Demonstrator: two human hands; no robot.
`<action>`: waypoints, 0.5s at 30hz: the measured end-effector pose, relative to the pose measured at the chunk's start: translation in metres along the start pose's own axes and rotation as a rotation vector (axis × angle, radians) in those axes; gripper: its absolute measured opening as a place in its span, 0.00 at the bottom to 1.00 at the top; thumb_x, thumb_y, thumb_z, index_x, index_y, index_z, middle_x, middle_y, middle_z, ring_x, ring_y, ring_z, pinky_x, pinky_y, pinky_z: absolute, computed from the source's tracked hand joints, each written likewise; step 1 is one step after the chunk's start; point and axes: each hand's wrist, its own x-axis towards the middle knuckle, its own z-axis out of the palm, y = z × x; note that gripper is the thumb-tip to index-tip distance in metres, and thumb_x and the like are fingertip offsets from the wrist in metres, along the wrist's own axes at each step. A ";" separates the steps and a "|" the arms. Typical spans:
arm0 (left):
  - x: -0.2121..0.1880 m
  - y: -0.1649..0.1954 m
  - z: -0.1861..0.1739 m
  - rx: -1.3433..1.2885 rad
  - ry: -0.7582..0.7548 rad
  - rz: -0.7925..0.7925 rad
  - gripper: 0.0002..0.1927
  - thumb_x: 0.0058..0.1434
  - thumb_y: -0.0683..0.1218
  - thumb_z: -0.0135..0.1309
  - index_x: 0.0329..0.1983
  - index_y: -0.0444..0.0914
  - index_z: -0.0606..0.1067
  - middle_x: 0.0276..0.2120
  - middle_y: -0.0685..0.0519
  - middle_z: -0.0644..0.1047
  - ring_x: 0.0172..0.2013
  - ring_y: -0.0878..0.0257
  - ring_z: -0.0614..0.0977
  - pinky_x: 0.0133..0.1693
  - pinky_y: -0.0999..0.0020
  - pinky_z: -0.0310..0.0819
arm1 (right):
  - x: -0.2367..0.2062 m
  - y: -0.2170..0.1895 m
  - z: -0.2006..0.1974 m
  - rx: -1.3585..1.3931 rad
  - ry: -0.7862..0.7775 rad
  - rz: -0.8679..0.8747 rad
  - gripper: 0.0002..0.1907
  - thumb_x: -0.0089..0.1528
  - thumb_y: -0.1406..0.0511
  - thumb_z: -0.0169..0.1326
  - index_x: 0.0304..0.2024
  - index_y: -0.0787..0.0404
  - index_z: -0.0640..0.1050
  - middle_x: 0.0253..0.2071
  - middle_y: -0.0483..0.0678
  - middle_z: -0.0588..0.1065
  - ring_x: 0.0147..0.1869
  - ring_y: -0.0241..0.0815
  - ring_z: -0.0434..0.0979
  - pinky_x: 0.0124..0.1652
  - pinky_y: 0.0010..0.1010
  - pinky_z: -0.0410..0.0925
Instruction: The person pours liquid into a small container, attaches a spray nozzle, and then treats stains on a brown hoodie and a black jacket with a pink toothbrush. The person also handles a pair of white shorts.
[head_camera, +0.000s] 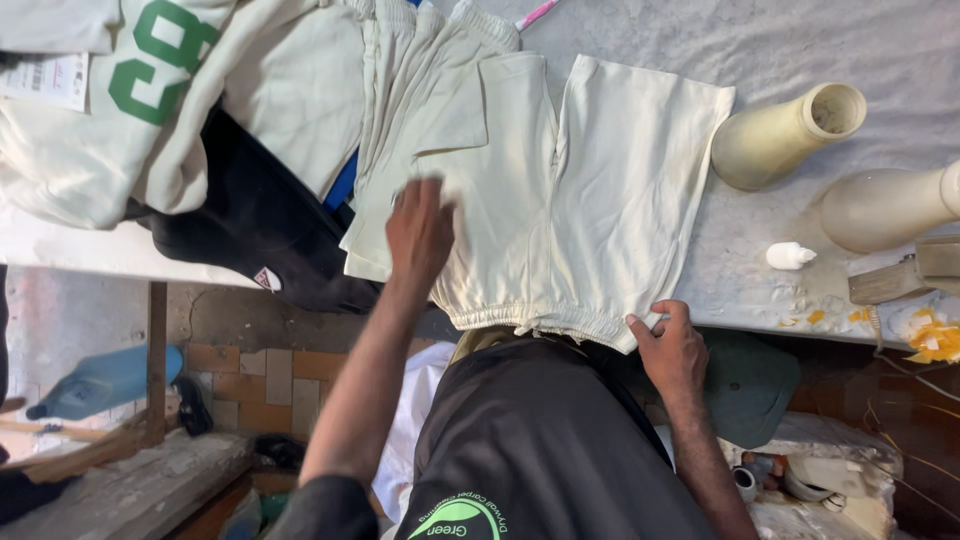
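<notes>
Cream cotton shorts (560, 190) are lying flat on the grey padded table (800, 40), with the elastic waistband toward the near edge and the two legs pointing to the far side. We are pressing our left hand (420, 232) palm-down on the left leg of the shorts, fingers spread and slightly blurred, gripping nothing. Our right hand (672, 345) is pinching the right end of the waistband at the near table edge, fingers closed narrowly on the fabric. To the left of the shorts, a pile of further cream garments (300, 90) is lying on the table, and one cream top with a green number (150, 60) is resting at the far left. A black garment (250, 220) is hanging over the near edge beneath that pile. To the right of the shorts, two cream cone-shaped forms (790, 130) are lying on their sides, and a small white bottle (790, 256) is lying just near of them. Yellow scraps (935, 340) are sitting at the right edge. A blue container (100, 380) is lying on the floor at the near left.
</notes>
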 end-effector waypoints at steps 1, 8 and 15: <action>0.029 -0.007 0.006 -0.008 0.013 0.088 0.26 0.57 0.42 0.63 0.59 0.39 0.71 0.53 0.45 0.75 0.50 0.45 0.79 0.46 0.52 0.77 | 0.002 -0.003 0.000 -0.017 0.011 0.012 0.24 0.60 0.56 0.66 0.50 0.60 0.71 0.27 0.48 0.77 0.34 0.48 0.80 0.37 0.41 0.70; 0.146 -0.061 0.025 -0.283 0.052 -0.246 0.21 0.71 0.45 0.58 0.65 0.42 0.69 0.39 0.43 0.83 0.40 0.46 0.86 0.45 0.53 0.79 | 0.002 -0.019 0.010 0.240 0.139 0.108 0.28 0.58 0.59 0.67 0.51 0.65 0.68 0.31 0.52 0.77 0.35 0.43 0.79 0.36 0.37 0.72; 0.072 -0.051 0.035 -0.442 0.141 -0.419 0.25 0.66 0.43 0.58 0.62 0.33 0.64 0.26 0.45 0.73 0.28 0.50 0.76 0.36 0.58 0.71 | 0.003 -0.021 0.028 0.799 0.226 0.404 0.29 0.61 0.65 0.64 0.56 0.70 0.65 0.43 0.57 0.77 0.44 0.41 0.77 0.41 0.32 0.72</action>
